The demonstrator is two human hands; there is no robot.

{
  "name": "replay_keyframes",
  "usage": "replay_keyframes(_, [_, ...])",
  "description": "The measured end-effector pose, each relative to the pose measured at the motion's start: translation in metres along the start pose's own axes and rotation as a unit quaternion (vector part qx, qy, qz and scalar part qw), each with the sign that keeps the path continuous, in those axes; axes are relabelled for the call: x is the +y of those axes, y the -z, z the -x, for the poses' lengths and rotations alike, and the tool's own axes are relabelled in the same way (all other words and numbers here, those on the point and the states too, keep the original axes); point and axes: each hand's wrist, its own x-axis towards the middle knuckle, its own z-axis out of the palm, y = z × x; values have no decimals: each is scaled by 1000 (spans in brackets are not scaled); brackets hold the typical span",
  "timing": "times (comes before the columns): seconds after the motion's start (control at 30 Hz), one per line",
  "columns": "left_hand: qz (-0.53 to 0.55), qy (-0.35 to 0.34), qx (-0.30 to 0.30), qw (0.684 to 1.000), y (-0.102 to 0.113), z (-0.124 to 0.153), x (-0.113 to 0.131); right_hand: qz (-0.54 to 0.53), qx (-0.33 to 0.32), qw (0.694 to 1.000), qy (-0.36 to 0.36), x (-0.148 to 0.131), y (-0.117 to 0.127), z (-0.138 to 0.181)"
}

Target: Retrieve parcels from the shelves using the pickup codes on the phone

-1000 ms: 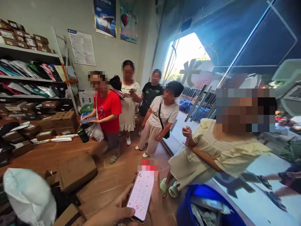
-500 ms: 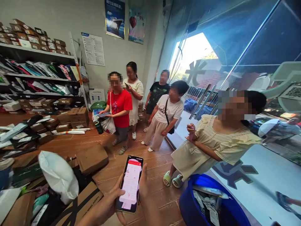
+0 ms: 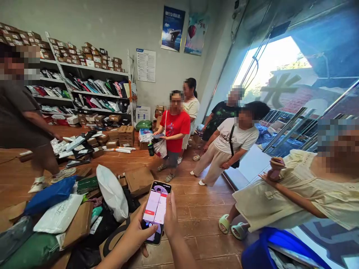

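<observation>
A smartphone (image 3: 156,213) with a lit screen is held upright between my two hands. My left hand (image 3: 139,226) grips its left side, with the thumb lying on the lower part of the screen and fingertips showing beneath. Along the right edge, my right hand (image 3: 171,215) presses against the phone with its fingers raised. Two pale panels and a red button show on the screen; the text is too small to read. Just left of the phone lie a cardboard box (image 3: 139,180) and a white plastic parcel bag (image 3: 112,194).
Parcels and bags, including a blue bag (image 3: 52,194), cover the floor at left. Shelves (image 3: 98,69) of packages line the wall. A blue tub (image 3: 259,248) holds parcels at lower right. Several people stand ahead and to the right; another person (image 3: 22,108) bends at far left.
My view has swung left, bringing more shelves and a person at left into sight. The phone screen now shows two panels and a red button. Both hands keep hold of it.
</observation>
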Motion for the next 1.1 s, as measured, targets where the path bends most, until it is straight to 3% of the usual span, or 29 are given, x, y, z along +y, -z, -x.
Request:
replay_keyframes(0.1, [7,-1,-16,1000,21,6,2,-12,-52,998,37,7,-19,2])
replay_keyframes(0.23, [96,16,-72,993,43,12,5,-3,-103,991,81,16,-31,2])
replay_keyframes(0.4, [165,43,-107,979,58,13,9,16,-73,995,62,24,-39,-3])
replay_keyframes(0.57, [215,44,-151,964,66,8,12,-36,-130,990,44,9,-49,-2])
replay_keyframes(0.7, [238,27,-149,959,71,2,14,-2,-128,991,46,0,-53,3])
replay_keyframes(0.87, [260,26,-136,956,75,-6,16,0,-124,992,5,11,-49,2])
replay_keyframes(1.0, [274,31,-122,953,75,-13,16,15,-131,991,15,17,-50,1])
replay_keyframes(1.1, [304,36,-126,944,76,-17,19,56,-121,990,47,4,-46,-3])
